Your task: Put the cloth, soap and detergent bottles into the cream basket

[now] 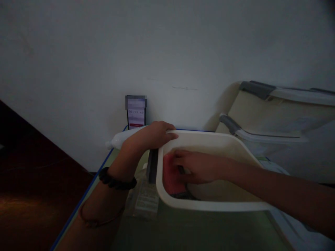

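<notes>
A white plastic tub (209,205) sits on a green table. My left hand (150,136) grips the tub's far left rim, fingers curled over the edge. My right hand (199,167) reaches down inside the tub and presses on a red cloth or sponge (170,176) against the left inner wall, fingers closed on it. A dark object lies at the tub's bottom beneath the red thing, too dim to name.
A phone (136,111) leans upright against the white wall, screen lit. A white bottle (119,141) lies behind my left hand. Stacked white tubs with grey handles (261,132) stand to the right. A clear plastic packet (145,200) lies left of the tub.
</notes>
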Action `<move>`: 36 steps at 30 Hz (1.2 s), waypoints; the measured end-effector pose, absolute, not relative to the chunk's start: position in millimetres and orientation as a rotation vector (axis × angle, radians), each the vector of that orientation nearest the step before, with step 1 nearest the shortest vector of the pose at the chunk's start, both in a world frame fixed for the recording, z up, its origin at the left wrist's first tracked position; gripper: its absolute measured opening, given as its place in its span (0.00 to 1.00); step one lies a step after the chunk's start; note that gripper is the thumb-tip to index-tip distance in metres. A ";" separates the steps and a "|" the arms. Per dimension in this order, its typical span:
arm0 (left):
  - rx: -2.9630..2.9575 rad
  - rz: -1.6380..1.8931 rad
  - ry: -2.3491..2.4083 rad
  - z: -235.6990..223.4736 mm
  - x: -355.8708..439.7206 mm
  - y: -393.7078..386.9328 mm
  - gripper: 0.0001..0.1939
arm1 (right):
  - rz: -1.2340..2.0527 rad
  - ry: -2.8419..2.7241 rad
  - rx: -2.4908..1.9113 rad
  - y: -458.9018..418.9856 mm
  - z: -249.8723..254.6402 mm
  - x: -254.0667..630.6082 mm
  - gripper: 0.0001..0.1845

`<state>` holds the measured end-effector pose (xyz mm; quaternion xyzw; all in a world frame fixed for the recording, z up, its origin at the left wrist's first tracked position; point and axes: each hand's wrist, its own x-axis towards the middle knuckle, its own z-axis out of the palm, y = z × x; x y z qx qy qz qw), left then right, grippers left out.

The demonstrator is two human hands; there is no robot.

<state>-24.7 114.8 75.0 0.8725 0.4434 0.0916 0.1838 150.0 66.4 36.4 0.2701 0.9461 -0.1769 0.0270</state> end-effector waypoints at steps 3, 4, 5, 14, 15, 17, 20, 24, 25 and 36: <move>2.465 0.257 1.243 75.1 -24.3 115.8 0.18 | -0.429 2.876 0.892 66.5 31.7 151.0 0.24; 2.462 0.254 1.242 75.1 -24.3 116.2 0.18 | -0.427 2.874 0.885 65.9 29.8 151.5 0.26; 2.459 0.251 1.241 75.0 -24.3 116.5 0.18 | -0.436 2.873 0.871 65.2 28.3 152.1 0.27; 2.464 0.179 1.321 77.4 -21.7 113.4 0.19 | -0.393 2.888 0.823 59.4 27.2 150.7 0.38; 2.476 0.172 1.335 77.4 -21.6 113.5 0.20 | -0.386 2.880 0.816 59.2 28.5 150.0 0.37; 2.492 0.163 1.354 76.6 -21.6 114.5 0.21 | -0.419 2.844 0.794 58.9 32.0 149.0 0.35; 2.499 0.164 1.355 75.2 -21.7 116.2 0.22 | -0.466 2.803 0.785 59.2 35.8 148.4 0.32; 2.497 0.147 1.369 74.2 -21.8 116.8 0.23 | -0.348 2.859 0.765 63.1 30.0 147.7 0.32; 2.503 0.154 1.370 73.8 -22.0 116.9 0.23 | -0.322 2.878 0.729 65.0 27.8 147.0 0.31; 2.487 0.446 1.408 70.0 -28.6 118.8 0.20 | -0.744 2.747 1.052 43.2 89.9 167.9 0.21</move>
